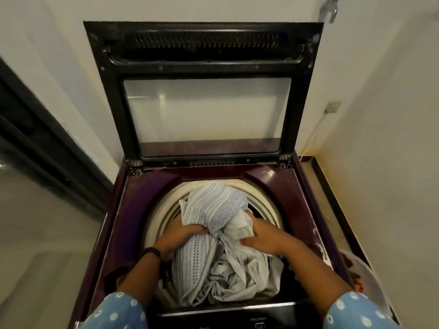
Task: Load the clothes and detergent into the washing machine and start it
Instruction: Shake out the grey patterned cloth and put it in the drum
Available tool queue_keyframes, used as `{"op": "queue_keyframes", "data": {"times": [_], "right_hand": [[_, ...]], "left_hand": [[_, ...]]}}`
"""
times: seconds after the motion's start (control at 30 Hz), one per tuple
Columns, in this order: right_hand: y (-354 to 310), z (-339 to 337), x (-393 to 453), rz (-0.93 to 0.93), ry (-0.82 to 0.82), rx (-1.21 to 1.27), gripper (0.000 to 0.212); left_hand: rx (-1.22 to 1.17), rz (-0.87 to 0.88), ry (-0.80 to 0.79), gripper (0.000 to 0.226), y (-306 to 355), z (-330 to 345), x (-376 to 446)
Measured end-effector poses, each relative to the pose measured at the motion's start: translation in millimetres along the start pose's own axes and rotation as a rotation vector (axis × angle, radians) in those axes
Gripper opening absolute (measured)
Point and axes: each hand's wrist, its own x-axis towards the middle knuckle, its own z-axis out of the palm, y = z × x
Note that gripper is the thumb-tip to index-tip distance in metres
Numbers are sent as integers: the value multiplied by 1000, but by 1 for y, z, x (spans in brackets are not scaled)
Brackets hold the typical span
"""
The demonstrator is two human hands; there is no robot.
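Note:
A maroon top-loading washing machine (pixel 147 195) stands below me with its glass lid (pixel 206 115) raised against the wall. A bundle of pale clothes (pixel 213 257), one with a blue dotted stripe pattern, fills the round drum opening (pixel 166 210). My left hand (pixel 180 233), with a dark bead bracelet on the wrist, grips the striped cloth from the left. On the bundle's right side, my right hand (pixel 263 236) clutches the white cloth. Both hands are down in the drum mouth. No detergent is in view.
The black control panel (pixel 237 317) lies at the machine's near edge, between my blue dotted sleeves. A white basin (pixel 373 276) with coloured items sits at the right. A dark door frame (pixel 47 138) runs along the left wall. A wall socket (pixel 332 107) with a cable is at right.

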Motion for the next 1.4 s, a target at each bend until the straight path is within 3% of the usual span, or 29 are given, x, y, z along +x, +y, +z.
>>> {"op": "queue_keyframes", "data": {"times": [0.23,0.43,0.57,0.6,0.7,0.9,0.97,1.1,1.2,1.4], "right_hand": [[18,32,40,158,-95,-90,78],[26,52,65,267,-127,-88,75],[34,66,79,392,-166,-80,72],[35,68,83,451,-188,-82,68],[33,68,89,545,-220,-82,57],[31,80,88,445,-377,-132,60],[31,83,86,395,-345,-125,62],[31,75,81,335,-292,-131,79],[29,72,78,272,-240,-169,99],[22,70,71,216,-216,-375,109]], "left_hand": [[165,-173,-113,55,-27,-1,35],[183,-221,-148,81,-59,-8,72],[194,-247,-179,64,-67,-5,80],[185,-239,-165,70,-72,-4,80],[332,-205,-85,122,-83,-2,84],[792,-323,-295,129,-97,9,87],[822,-299,-328,124,-97,12,87],[808,-283,-249,149,-93,11,89],[968,-258,-268,135,-88,13,82],[1313,-219,-288,122,-69,30,66]]}}
